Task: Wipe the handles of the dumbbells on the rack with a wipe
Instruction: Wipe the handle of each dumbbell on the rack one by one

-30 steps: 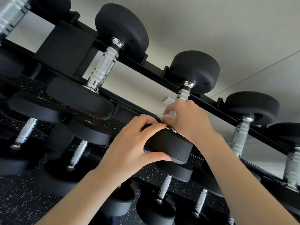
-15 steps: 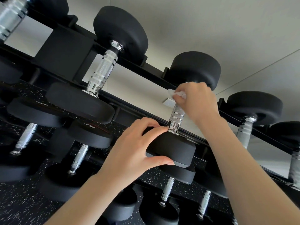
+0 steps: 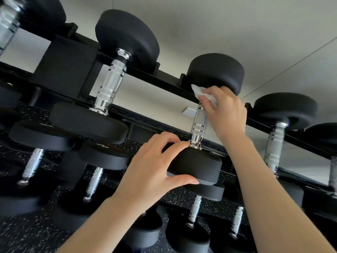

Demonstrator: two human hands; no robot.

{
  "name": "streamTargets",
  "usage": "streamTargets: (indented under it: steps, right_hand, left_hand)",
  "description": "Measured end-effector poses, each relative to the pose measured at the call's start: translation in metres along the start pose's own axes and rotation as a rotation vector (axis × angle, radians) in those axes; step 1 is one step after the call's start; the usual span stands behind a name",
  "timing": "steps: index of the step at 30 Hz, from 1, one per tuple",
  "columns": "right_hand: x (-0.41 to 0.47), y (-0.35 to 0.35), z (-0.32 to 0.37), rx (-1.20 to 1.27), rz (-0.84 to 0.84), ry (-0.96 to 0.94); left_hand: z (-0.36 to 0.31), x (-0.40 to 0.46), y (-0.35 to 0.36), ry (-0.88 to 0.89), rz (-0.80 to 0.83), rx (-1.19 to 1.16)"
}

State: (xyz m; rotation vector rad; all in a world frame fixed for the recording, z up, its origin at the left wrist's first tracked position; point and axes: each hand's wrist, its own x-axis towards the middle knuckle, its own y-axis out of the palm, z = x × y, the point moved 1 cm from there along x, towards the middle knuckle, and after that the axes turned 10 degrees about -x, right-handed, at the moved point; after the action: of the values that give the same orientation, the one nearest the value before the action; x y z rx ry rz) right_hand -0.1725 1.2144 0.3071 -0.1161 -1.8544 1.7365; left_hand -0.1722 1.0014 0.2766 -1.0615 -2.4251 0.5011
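My right hand (image 3: 225, 110) has its fingers curled around a white wipe (image 3: 204, 94), clamping it against the upper end of a chrome handle (image 3: 199, 122), directly below the dumbbell's far black head (image 3: 216, 71). My left hand (image 3: 155, 165) grips the near head (image 3: 198, 164) of the same dumbbell: the fingers are spread over the top edge, the thumb presses the lower edge, and the index fingertip lies just beside the handle's bottom collar. This dumbbell sits on the top tier of a black rack (image 3: 76, 70), resting across two slanted rails. On that tier I count five dumbbells in view: one blurred at the left edge, one large unit (image 3: 111, 83) left of mine, the one I hold, one to the right (image 3: 275, 143), and a partly cropped one at the far right edge. Below, I count about six further chrome handles on lower tiers; the exact total I cannot tell. Under the rack lies a black speckled floor (image 3: 27, 234). Behind it stands a pale wall (image 3: 237, 24) carrying one white socket plate (image 3: 189, 112) near the wiped handle.
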Motion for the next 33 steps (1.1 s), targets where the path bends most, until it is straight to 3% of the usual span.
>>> streamTargets:
  steps: [5, 11, 15, 25, 33]
  right_hand:
    - [-0.011, -0.002, -0.005, 0.27, 0.068, 0.072]
    - [-0.048, -0.015, 0.001, 0.532, 0.267, 0.233]
    - [-0.068, -0.033, -0.003, 0.72, 0.244, 0.427]
    - [-0.113, -0.087, -0.105, 0.551, 0.046, 0.586]
    - [-0.137, -0.086, -0.204, 0.439, 0.122, 0.515]
  left_hand:
    - [0.0, 0.002, -0.002, 0.042, 0.032, 0.051]
    - [-0.003, 0.01, -0.006, 0.097, 0.096, 0.135]
    - [-0.017, 0.021, 0.0, 0.155, 0.175, 0.191]
    - [-0.083, 0.046, 0.083, 0.328, 0.366, 0.254]
    - [-0.122, 0.046, 0.164, 0.286, 0.357, 0.312]
